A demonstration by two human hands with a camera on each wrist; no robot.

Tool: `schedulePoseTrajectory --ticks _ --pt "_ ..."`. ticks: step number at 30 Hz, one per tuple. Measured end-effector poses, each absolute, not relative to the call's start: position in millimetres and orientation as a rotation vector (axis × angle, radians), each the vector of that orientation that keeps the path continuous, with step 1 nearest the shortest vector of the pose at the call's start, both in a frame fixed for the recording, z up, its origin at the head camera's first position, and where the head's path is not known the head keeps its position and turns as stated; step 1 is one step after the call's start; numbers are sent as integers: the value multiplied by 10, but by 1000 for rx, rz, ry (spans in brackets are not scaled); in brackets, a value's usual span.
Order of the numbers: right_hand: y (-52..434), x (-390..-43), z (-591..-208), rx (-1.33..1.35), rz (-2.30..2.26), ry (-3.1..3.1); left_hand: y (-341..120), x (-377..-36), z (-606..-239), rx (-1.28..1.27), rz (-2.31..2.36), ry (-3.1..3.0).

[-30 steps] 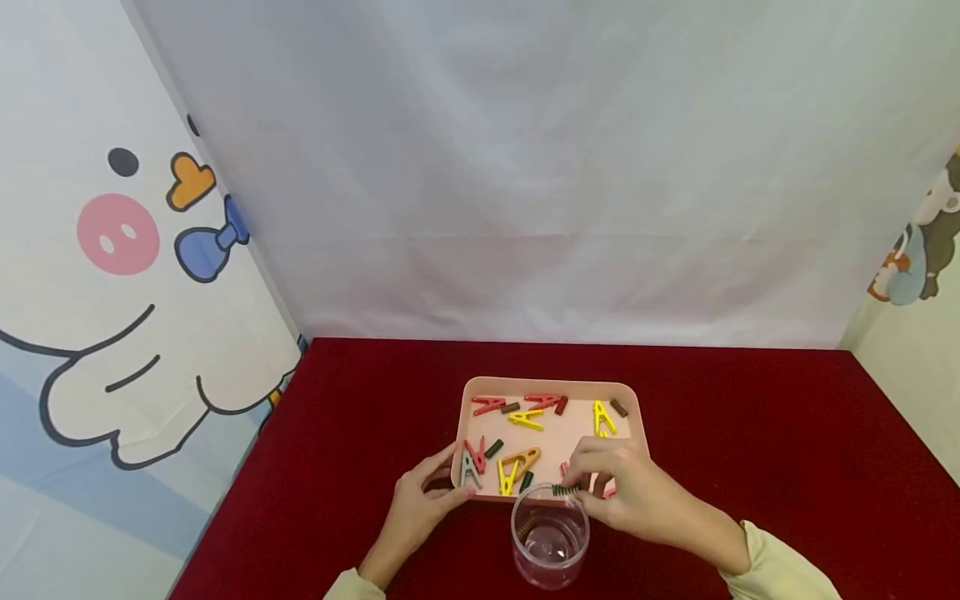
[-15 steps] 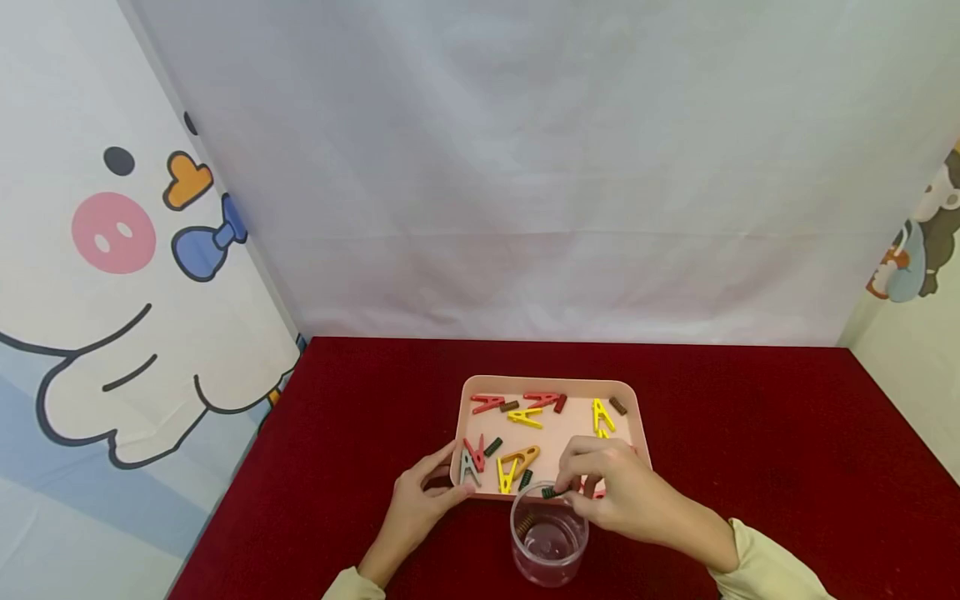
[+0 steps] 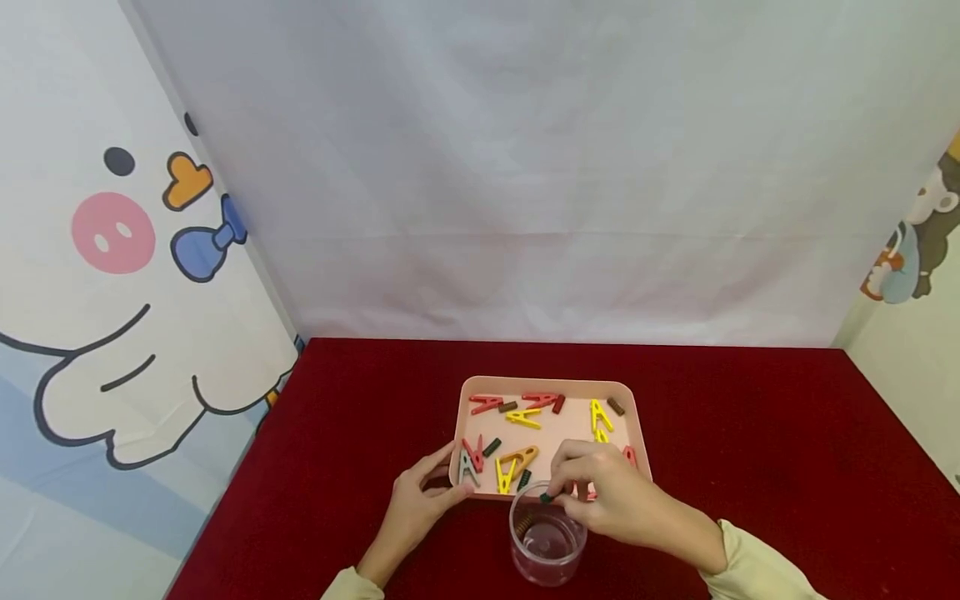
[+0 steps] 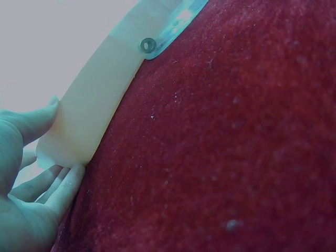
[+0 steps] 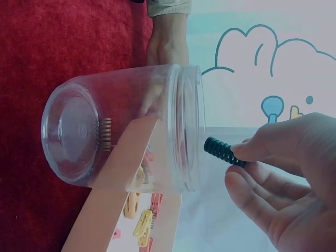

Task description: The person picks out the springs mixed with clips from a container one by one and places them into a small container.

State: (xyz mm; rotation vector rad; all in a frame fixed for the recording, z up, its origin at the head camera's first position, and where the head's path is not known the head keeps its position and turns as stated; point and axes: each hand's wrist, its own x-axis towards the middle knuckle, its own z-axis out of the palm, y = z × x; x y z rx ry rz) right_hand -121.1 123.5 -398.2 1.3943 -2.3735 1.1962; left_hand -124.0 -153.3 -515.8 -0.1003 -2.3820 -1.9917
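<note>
Fingertips of your right hand [image 3: 615, 500] pinch a small dark green coiled spring [image 5: 223, 151], held just above the mouth of the clear plastic jar [image 3: 547, 537] that stands on the red felt tabletop [image 3: 750, 433]. Seen from your right wrist, the spring's free end points at the jar's threaded rim, just beside it and outside the opening; your thumb and forefinger close on its other end, the remaining fingers loosely curled beneath. One copper-coloured spring [image 5: 104, 134] lies at the bottom of the jar.

Your left hand [image 3: 420, 504] grips the near left corner of the shallow pink plastic tray [image 3: 551, 384], thumb on the rim and fingers curled under the edge, as your left wrist view confirms, where the fingers [image 4: 58, 184] wrap the pale tray wall. The jar stands touching or just beside the tray's near edge; which, you cannot tell.

Scattered in the tray are small clothes-peg halves and springs: red pieces [image 3: 487, 403] along the far edge, yellow ones [image 3: 600, 415] to the right and centre, a grey one [image 3: 468, 471] by your left thumb, an orange one [image 3: 521, 458] near the jar. Cartoon-printed panels [image 3: 112, 250] flank the plain white backdrop [image 3: 562, 167].
</note>
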Motion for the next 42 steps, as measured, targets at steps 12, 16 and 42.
schedulePoseTrajectory --ticks 12,16,42 --pt "1194 -1203 -4030 1481 1174 -2352 -1529 -1241 -5164 -106 -1989 -2377" --pt "1187 -1197 -4037 1496 1170 -2375 -1529 -1230 -5159 -107 -1996 -2371" --pt "1216 -1336 -3962 1365 1120 -2346 -1536 -1232 -5157 -104 -2007 -2370"
